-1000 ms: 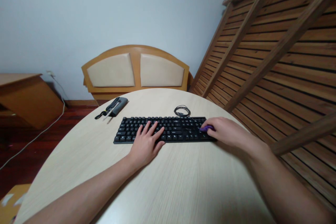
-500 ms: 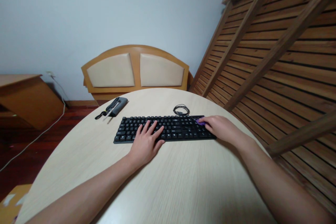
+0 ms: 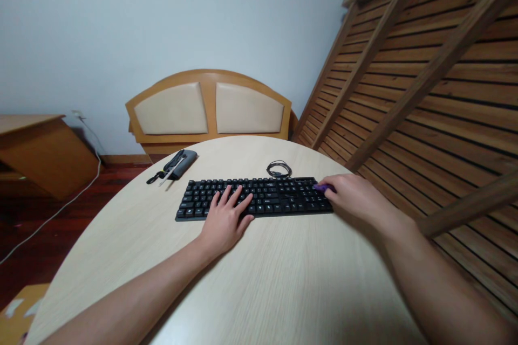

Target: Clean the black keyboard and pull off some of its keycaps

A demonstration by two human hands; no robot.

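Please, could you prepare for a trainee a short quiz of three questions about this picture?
1. True or false: the left hand is clenched into a fist.
2. What colour is the item held by the right hand?
3. Where does the black coiled cable lie: (a) at the near side of the keyboard, or (b) at its far side?

Key:
1. False; its fingers are spread over the keyboard.
2. Purple.
3. (b).
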